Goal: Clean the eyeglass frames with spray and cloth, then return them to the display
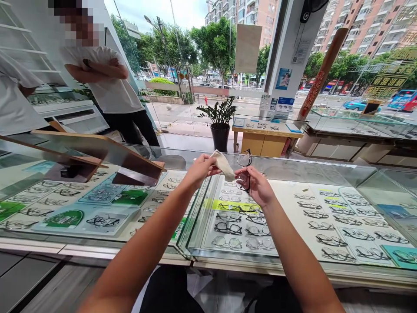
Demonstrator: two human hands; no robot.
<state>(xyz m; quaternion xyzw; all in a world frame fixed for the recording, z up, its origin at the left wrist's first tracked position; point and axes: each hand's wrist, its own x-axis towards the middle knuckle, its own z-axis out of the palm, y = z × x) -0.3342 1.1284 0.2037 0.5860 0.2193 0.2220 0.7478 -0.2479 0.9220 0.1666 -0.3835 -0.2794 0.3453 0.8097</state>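
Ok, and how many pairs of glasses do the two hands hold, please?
1: the dark-rimmed glasses, on end in the right hand, above the showcase. The left hand holds a pale cloth; no second pair shows there.

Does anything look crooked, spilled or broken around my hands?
Nothing spilled or broken stands out. The black-framed eyeglasses are turned on end, but your right hand is holding them that way; your left hand holds a pale beige cloth. Below, clear-lensed eyeglasses lie in orderly rows inside the clear glass display case.
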